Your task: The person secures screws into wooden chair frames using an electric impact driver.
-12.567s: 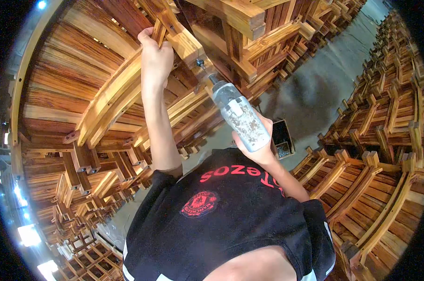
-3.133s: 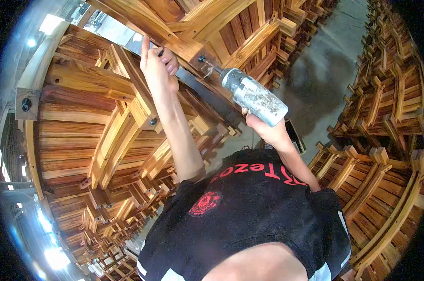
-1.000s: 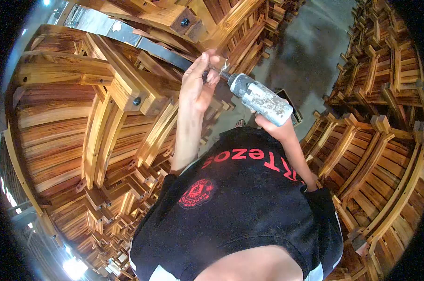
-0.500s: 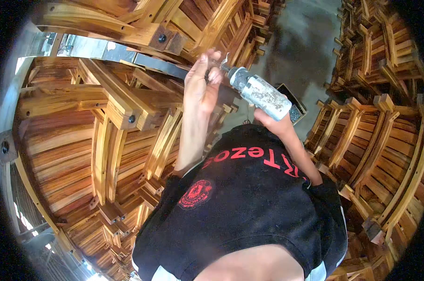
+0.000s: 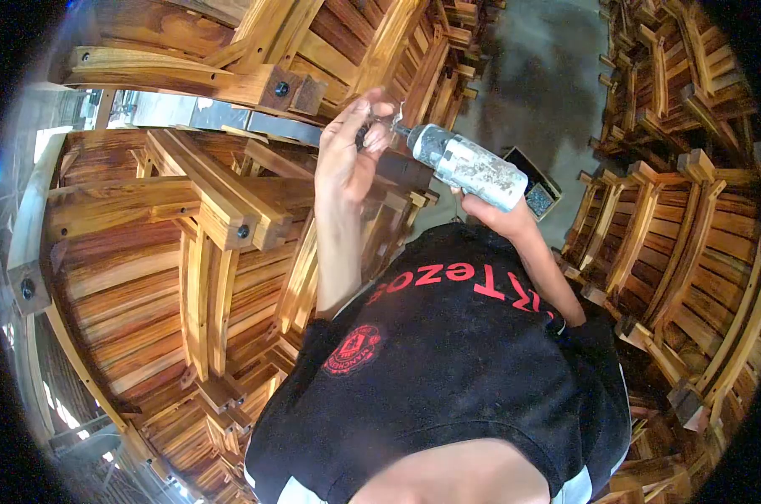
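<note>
A worn, silver-grey power drill [image 5: 473, 168] is gripped from below by my right hand [image 5: 498, 217], its body slanting up and left. The grip is mostly hidden under the drill body. My left hand [image 5: 347, 155] is raised just beyond the drill's nose, fingers curled together. Something small and dark shows between those fingers, too little of it to name. A thin, pale curled strand [image 5: 400, 113] stands at the drill's tip, close to my left fingertips. Near both hands is a slatted wooden furniture frame [image 5: 292, 88] with a dark bolt head.
Wooden slatted furniture pieces [image 5: 196, 277] stand stacked at my left, with more furniture [image 5: 666, 227] along the right. Between them runs a grey concrete floor [image 5: 548, 67]. A dark open box [image 5: 557, 191] with small metal pieces sits beyond my right hand.
My left hand has shifted slightly left and down in the view. The drill has stayed pointed toward it, tilting a little. The surroundings have moved slightly with the camera.
</note>
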`<state>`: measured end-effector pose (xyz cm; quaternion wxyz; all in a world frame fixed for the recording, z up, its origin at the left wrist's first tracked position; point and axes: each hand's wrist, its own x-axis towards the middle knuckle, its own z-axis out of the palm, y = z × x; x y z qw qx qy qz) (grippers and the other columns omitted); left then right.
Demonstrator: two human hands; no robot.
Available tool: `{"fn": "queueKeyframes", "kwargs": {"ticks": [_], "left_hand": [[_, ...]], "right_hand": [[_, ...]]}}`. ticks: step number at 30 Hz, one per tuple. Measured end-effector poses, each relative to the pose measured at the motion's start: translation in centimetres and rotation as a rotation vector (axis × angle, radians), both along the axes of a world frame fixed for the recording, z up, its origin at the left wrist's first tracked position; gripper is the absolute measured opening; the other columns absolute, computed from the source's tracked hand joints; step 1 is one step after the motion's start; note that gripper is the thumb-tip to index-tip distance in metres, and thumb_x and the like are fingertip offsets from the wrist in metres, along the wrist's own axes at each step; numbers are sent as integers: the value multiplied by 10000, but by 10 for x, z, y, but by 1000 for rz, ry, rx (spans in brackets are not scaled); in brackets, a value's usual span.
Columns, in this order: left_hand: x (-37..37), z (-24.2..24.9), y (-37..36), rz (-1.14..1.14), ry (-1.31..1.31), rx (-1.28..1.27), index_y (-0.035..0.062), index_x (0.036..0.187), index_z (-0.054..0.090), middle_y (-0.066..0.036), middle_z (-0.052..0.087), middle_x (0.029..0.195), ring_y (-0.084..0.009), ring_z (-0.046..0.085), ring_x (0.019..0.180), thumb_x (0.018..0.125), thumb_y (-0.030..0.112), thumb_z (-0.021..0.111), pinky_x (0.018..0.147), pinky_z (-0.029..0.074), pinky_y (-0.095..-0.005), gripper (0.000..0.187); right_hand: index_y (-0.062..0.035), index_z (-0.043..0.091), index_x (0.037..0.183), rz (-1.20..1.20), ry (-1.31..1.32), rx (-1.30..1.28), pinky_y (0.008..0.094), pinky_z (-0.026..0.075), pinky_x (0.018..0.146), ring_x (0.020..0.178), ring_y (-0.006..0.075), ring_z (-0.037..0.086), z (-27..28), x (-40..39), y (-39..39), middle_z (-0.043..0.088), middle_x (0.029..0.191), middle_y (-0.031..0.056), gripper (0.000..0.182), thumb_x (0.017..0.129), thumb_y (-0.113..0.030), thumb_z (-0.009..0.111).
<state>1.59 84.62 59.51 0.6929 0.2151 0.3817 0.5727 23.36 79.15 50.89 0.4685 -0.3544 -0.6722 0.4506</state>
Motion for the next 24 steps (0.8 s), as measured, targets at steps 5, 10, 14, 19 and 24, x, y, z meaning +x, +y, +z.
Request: {"fn": "queueKeyframes", "kwargs": {"ticks": [5, 10, 14, 19, 24], "left_hand": [[-3, -2, 4, -24, -134, -40, -79, 1160, 481, -125, 609, 848, -97, 393, 556, 918, 51, 486, 537, 358, -231, 275], [-3, -8, 5, 28, -132, -26, -76, 1161, 477, -140, 614, 870, -99, 410, 565, 905, 40, 506, 530, 364, -228, 283], [-1, 2, 2, 39, 88, -7, -73, 1153, 481, -159, 627, 884, -102, 428, 573, 906, 43, 515, 523, 368, -220, 276], [11, 2, 1, 60, 124, -16, -45, 1108, 519, -109, 626, 904, -75, 412, 568, 931, 118, 521, 520, 356, -207, 241], [24, -4, -3, 120, -71, -21, -14, 1062, 509, -72, 581, 981, -66, 421, 635, 967, 190, 458, 561, 362, -218, 230]], "right_hand": [[-49, 652, 917, -32, -7, 45, 310, 469, 700, 740, 191, 604, 2, -1, -1, 649, 819, 53, 244, 679, -46, 600], [-42, 653, 911, -24, -55, 89, 307, 475, 711, 746, 200, 616, 3, 1, 2, 657, 823, 60, 243, 675, -44, 596], [-85, 669, 964, 3, -21, -75, 312, 407, 886, 929, 193, 626, -10, 3, -1, 683, 972, 32, 309, 657, -109, 681], [-42, 658, 970, -49, 118, -99, 298, 461, 827, 880, 198, 643, -9, -5, -3, 680, 951, 73, 353, 622, -73, 698], [-51, 662, 985, -80, 46, -32, 302, 469, 824, 893, 211, 645, -4, -7, -2, 682, 974, 71, 344, 643, -85, 677]]}}
